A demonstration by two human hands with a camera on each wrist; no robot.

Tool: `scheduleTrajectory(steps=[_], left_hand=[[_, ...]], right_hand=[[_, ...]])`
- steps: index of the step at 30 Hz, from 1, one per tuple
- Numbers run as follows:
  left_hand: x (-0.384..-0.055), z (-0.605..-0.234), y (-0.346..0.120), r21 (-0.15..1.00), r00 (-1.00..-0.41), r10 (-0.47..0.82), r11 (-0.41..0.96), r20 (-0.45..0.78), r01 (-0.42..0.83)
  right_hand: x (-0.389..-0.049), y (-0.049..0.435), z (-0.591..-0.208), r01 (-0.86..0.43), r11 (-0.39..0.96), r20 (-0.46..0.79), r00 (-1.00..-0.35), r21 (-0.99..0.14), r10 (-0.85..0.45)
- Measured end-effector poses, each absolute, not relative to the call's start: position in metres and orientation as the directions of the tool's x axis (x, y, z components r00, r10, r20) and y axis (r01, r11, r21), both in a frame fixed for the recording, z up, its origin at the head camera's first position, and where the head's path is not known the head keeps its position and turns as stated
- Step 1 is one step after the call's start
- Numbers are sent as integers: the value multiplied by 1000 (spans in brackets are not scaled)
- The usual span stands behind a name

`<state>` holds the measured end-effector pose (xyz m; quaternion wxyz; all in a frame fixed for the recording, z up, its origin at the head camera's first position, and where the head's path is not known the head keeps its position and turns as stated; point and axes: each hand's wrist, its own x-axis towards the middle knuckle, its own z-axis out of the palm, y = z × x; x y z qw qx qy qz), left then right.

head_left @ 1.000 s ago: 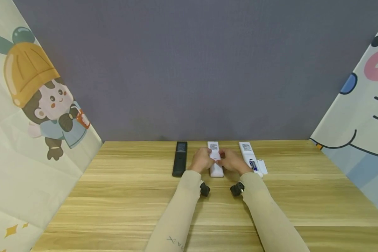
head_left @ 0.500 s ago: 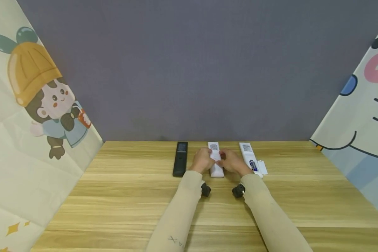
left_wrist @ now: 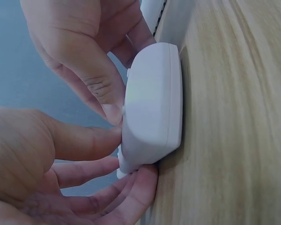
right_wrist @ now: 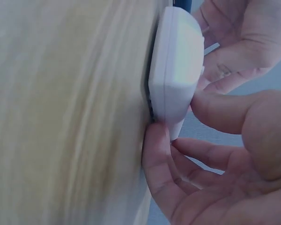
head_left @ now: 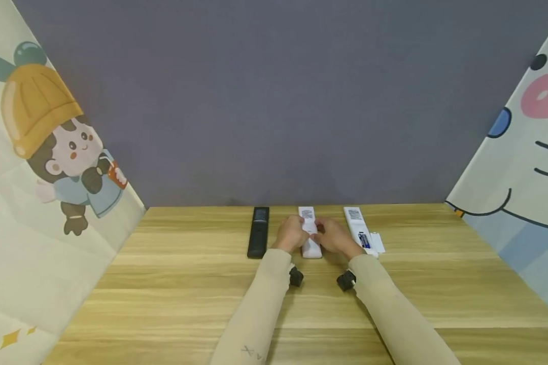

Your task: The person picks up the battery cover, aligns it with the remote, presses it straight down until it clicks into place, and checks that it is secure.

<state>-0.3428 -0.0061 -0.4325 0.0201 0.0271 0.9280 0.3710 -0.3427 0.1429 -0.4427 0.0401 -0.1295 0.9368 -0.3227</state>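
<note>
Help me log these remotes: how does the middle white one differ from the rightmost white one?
The middle remote shows no batteries; the right remote has batteries exposed. The left hand and right hand grip the middle remote, but not the right remote. In the head view, the middle remote lies nearly straight, while the right remote slants more. Both are white with dark printing near the far end.

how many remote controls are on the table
3: the black remote control at left, the middle white remote control held by the left hand and right hand, and the open white remote control at right, batteries showing.
</note>
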Motion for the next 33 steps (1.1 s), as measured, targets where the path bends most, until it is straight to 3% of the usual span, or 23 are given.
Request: scheduleTrajectory(steps=[17,25,33], left_hand=[[-336,-423,-2,633,-994,88,766,70,113],[-330,-409,8,744,-970,122,624,210,239],[-321,-411,35,830,-964,166,492,209,265]], right_hand=[[-335,169,-414,-185,701,-74,-944,-689,-321],[-330,213,-380,-186,692,-9,-963,-698,-268],[-329,257,-375,-195,754,9,-970,-628,-244]])
